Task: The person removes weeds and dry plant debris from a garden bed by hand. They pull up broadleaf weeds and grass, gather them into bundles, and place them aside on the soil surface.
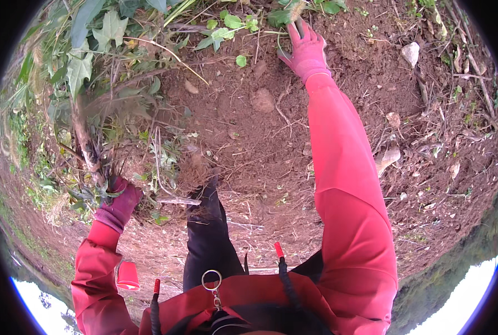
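My left hand [121, 201], in a red-purple work glove, is closed on a bundle of uprooted leafy plants [106, 180] at the lower left. Stems, dry grass and lobed green leaves [110, 29] spread upward from it. A thin bare stem [177, 199] sticks out to its right. My right hand [305, 50], in a pinkish-red glove, reaches far out to the top, its fingers spread on the reddish soil beside a green leaf [279, 17] and a bristly seed head [298, 10]. Its fingertips are partly hidden, so any small stem between them cannot be made out.
A pale stone [410, 54] and dry sticks [479, 75] lie at the upper right. Another whitish stone [388, 159] is right of my right arm. A red bucket-like container [128, 275] stands by my left sleeve. My dark-trousered leg [209, 234] is below centre.
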`<state>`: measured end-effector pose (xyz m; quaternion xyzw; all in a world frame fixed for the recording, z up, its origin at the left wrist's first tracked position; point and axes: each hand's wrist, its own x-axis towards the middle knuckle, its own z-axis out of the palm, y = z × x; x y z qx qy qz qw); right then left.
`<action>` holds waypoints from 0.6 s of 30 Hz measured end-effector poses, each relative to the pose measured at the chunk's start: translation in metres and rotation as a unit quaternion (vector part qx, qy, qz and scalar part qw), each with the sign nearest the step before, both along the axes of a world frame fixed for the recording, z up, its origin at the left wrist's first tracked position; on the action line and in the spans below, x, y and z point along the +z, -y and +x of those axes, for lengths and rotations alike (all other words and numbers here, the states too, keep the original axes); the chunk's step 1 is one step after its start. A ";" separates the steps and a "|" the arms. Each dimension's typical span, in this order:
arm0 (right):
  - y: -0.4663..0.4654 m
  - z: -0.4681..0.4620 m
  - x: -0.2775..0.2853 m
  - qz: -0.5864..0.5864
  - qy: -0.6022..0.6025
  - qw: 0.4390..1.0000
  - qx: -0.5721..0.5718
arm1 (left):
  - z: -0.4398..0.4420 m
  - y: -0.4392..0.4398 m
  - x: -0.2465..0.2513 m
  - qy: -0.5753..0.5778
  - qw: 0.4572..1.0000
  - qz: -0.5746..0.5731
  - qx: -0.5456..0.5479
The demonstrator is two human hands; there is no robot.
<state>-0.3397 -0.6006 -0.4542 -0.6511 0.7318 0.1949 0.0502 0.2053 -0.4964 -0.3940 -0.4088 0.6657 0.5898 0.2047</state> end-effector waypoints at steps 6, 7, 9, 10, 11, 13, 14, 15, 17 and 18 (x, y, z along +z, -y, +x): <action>0.011 -0.007 -0.054 -0.115 0.007 0.989 0.090 | 0.055 -0.030 -0.020 -0.184 0.822 0.289 0.455; 0.010 -0.005 -0.051 -0.070 0.020 0.995 0.066 | 0.057 -0.035 -0.023 -0.235 0.730 0.352 0.537; 0.012 0.002 -0.037 0.015 0.043 0.999 0.017 | 0.063 -0.045 -0.032 -0.246 0.748 0.341 0.513; 0.003 0.011 -0.030 0.046 0.045 0.998 0.023 | 0.067 -0.050 -0.039 -0.228 0.818 0.290 0.441; -0.009 0.022 -0.022 0.176 0.061 0.982 -0.032 | 0.072 -0.055 -0.042 -0.190 0.870 0.235 0.390; -0.058 0.034 -0.015 0.284 0.116 0.951 -0.026 | 0.054 -0.047 -0.043 -0.127 0.933 0.152 0.300; -0.107 0.032 -0.033 0.294 0.169 0.940 -0.050 | 0.042 -0.037 -0.042 -0.110 0.950 0.126 0.262; -0.133 0.044 -0.024 0.320 0.195 0.916 -0.140 | 0.035 -0.033 -0.041 -0.095 0.961 0.108 0.237; -0.154 0.033 -0.006 0.230 0.287 0.918 -0.145 | 0.019 -0.024 -0.041 -0.079 0.975 0.075 0.196; -0.141 0.031 0.010 0.209 0.298 0.918 -0.159 | 0.016 -0.024 -0.037 -0.069 0.978 0.065 0.185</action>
